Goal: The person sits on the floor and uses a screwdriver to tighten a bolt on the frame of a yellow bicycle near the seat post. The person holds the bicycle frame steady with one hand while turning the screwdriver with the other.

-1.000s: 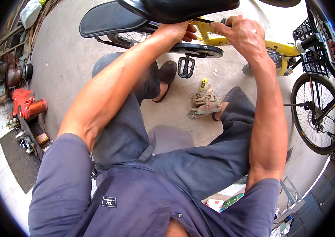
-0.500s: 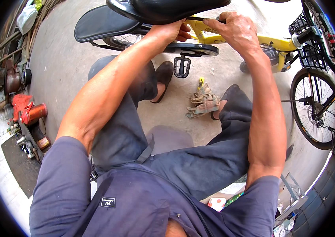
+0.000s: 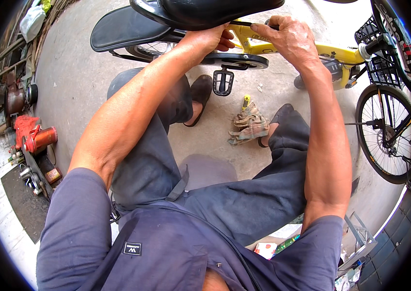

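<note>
Right fingers clenched, left fingers half hidden, both at a yellow bicycle (image 3: 339, 53).
The right hand (image 3: 290, 40) grips a slim black piece (image 3: 241, 23); the left hand (image 3: 210, 39) bends by the black saddle (image 3: 210, 12), its hold impossible to tell. The bicycle stands far, its pedal (image 3: 223, 81) nearer; crumpled cloth (image 3: 251, 127) lies on the floor (image 3: 205, 145), nearer still.

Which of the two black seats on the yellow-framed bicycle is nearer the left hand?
The glossy, curved black saddle: its lower edge appears just above the left hand. The flat, padded black rear seat sits farther left.
</note>
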### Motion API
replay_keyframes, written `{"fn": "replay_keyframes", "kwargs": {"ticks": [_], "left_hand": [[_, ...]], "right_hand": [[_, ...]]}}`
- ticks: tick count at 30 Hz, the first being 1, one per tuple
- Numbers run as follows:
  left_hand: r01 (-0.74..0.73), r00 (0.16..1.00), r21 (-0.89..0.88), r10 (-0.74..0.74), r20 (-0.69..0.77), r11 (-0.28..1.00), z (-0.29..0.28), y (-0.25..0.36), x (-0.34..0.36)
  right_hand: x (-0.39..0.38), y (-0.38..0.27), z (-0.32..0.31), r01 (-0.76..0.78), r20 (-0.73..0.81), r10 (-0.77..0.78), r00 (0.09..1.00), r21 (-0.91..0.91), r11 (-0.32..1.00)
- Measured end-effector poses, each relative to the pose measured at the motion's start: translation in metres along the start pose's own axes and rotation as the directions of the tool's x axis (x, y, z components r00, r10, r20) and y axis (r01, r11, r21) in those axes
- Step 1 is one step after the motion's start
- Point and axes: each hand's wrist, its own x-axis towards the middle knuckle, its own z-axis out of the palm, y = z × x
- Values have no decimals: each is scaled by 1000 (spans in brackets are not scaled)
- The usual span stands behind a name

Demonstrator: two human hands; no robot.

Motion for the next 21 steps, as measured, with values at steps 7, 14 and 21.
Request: {"fn": "replay_keyframes", "kwargs": {"ticks": [7,14,21], "left_hand": [[-8,1000,-14,8,18,1000,1,3,-4],[26,999,-52,-27,-28,998,4,11,-12],[17,999,-91,-21,-35,996,9,9,-17]], "right_hand": [[-1,4,-3,49,27,-50,998,43,998],[-4,-4,-12,147,56,-142,988,-99,984],[-2,15,6,90,77,-89,993,-13,996]]}}
